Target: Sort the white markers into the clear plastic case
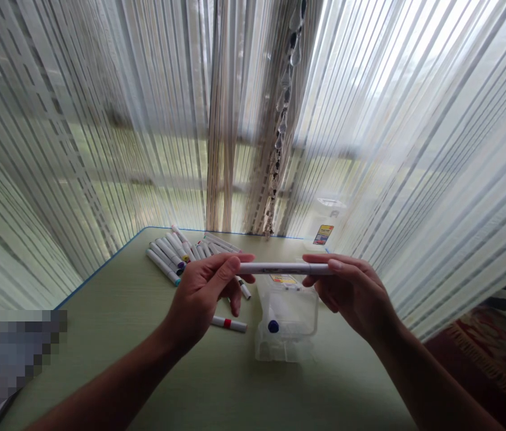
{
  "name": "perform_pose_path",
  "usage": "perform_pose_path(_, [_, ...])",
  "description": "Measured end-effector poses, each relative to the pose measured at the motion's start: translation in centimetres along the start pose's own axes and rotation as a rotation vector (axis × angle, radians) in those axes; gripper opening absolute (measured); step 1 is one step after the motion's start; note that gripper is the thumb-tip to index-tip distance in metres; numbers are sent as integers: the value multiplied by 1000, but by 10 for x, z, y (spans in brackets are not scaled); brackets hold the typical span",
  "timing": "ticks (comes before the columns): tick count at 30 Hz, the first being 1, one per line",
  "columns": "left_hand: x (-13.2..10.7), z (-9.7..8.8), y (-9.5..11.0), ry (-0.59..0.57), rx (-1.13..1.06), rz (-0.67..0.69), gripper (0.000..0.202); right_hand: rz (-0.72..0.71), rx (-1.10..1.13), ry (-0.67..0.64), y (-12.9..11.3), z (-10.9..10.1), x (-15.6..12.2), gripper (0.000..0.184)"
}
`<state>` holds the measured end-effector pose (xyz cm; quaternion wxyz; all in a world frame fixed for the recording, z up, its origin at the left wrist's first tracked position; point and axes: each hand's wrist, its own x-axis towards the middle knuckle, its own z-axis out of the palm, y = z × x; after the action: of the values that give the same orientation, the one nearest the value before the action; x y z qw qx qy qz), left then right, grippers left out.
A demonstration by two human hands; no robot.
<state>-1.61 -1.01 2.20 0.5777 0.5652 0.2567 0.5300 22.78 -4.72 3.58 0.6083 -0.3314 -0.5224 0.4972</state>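
The white marker [279, 268] spans crosswise above the table [122, 299], its ends pinched by the left hand [205, 296] and the right hand [354, 290] alike.

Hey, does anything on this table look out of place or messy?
Only mildly: a red-banded marker lies alone beside the clear box, apart from the marker pile by the curtain. Nothing looks spilled or broken.

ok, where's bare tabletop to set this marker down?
Bare: the near table in front of the clear box; also the left strip between blue edge and left hand. Crowded: far middle, the marker pile behind the held marker, plus the red-banded marker left of the box.
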Motion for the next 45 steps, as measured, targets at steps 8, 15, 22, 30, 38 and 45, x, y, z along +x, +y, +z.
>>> perform_pose_path(8, [1,4,2,4,61,20,31,-49,-95,41,5,-1,1,20])
perform_pose_path(15, [-1,3,-1,-24,175,-11,28,-64,-187,57,10,-4,1,19])
perform_pose_path(22, [-2,1,-3,-58,221,-57,34,-63,-194,73,8,-3,1,17])
perform_pose_path(30, [-4,3,1,-43,290,-42,33,-63,-201,86,6,0,1,19])
perform_pose_path(38, [-2,2,1,-11,261,-22,32,-70,-167,67,4,0,1,20])
perform_pose_path(45, [-5,2,4,-26,312,-43,35,-52,-230,101,8,-2,0,22])
